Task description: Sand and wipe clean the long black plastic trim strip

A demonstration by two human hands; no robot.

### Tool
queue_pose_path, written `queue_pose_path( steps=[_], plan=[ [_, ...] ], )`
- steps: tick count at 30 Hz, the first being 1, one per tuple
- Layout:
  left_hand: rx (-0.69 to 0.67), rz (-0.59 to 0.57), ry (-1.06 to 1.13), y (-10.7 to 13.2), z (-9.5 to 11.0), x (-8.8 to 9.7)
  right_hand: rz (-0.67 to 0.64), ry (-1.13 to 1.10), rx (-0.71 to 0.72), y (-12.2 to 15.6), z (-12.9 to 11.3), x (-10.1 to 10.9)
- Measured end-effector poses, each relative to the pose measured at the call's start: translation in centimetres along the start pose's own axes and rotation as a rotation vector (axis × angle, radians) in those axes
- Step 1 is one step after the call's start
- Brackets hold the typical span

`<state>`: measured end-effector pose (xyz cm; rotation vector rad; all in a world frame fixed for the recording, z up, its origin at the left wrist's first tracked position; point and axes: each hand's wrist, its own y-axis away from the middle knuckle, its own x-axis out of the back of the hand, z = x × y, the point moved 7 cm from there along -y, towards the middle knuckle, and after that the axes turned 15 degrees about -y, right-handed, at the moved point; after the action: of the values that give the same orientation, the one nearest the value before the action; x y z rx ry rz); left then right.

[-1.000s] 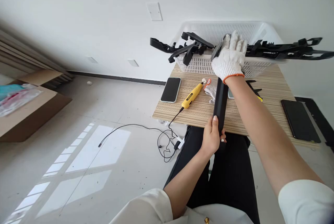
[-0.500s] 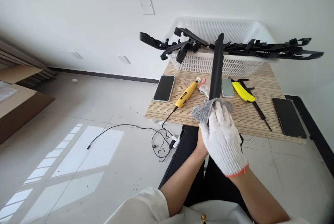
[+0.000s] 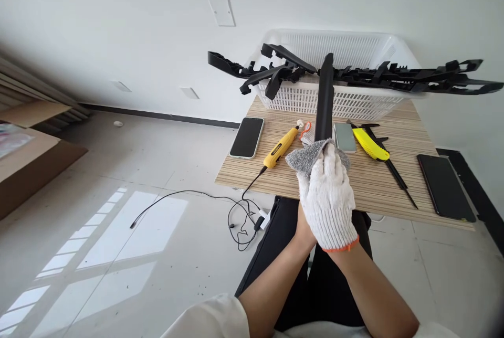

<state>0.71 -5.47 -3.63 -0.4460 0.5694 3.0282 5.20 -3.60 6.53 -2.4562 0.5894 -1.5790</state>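
Note:
A long black plastic trim strip (image 3: 325, 99) points away from me over the table, its far end above the basket. My right hand (image 3: 328, 204), in a white knitted glove with an orange cuff, is closed on a grey cloth (image 3: 309, 158) that is folded over the strip's near part. Below it is my left hand (image 3: 306, 222), showing only near the wrist, bare there. Its fingers are hidden behind the glove and cloth, so their grip does not show.
More black trim pieces (image 3: 417, 76) lie across the white basket (image 3: 283, 97) and stick out both sides. On the wooden table (image 3: 244, 174) are phones (image 3: 247, 137) (image 3: 444, 187), a corded yellow tool (image 3: 281, 147), a glove (image 3: 307, 135), a grey-green block (image 3: 345, 137), a yellow-handled tool (image 3: 370, 144) and black calipers (image 3: 397, 175).
My right hand and the cloth have slid slightly toward me and left along the strip. The strip's far end has shifted a little left. The view has tilted slightly.

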Motion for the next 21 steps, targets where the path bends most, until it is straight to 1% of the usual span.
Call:
queue_pose_path(
  steps=[3, 5, 6, 7, 9, 11, 13, 15, 16, 17, 18, 19, 21],
  plan=[
    [-0.068, -0.001, -0.023, 0.0, 0.6, -0.3, 0.0, -0.019, -0.005, 0.4, 0.0, 0.2],
    [-0.1, -0.028, -0.063, -0.1, 0.8, -0.5, -0.019, -0.037, -0.014, 0.4, 0.2, 0.2],
    [-0.125, -0.06, -0.103, -0.1, 1.0, -0.6, -0.033, -0.045, -0.031, 0.3, 0.4, 0.2],
    [-0.154, -0.114, -0.157, -0.1, 1.2, -0.7, -0.045, -0.054, -0.054, 0.2, 0.8, 0.1],
    [-0.221, -0.264, -0.299, 0.1, 1.9, -1.1, -0.044, -0.089, -0.091, -0.4, 1.7, -0.1],
    [-0.286, -0.394, -0.458, 0.4, 2.6, -0.9, -0.003, -0.153, -0.095, -1.0, 2.7, -0.1],
    [-0.32, -0.486, -0.604, 0.5, 3.6, -0.2, 0.073, -0.219, -0.086, -1.6, 3.8, 0.2],
    [-0.319, -0.595, -0.728, 0.7, 4.6, 0.9, 0.154, -0.271, -0.09, -1.8, 4.8, 0.6],
    [-0.325, -0.656, -0.788, 1.0, 5.3, 1.4, 0.193, -0.296, -0.098, -1.8, 5.2, 0.8],
    [-0.353, -0.693, -0.842, 1.5, 6.2, 2.1, 0.23, -0.321, -0.107, -1.8, 5.6, 0.9],
    [-0.405, -0.7, -0.884, 2.0, 7.3, 2.8, 0.266, -0.346, -0.122, -1.7, 5.9, 1.0],
    [-0.475, -0.672, -0.909, 2.7, 8.6, 3.5, 0.309, -0.369, -0.138, -1.6, 6.2, 1.0],
    [-0.636, -0.542, -0.895, 4.3, 11.2, 5.0, 0.385, -0.412, -0.165, -1.5, 6.4, 0.6]
  ],
)
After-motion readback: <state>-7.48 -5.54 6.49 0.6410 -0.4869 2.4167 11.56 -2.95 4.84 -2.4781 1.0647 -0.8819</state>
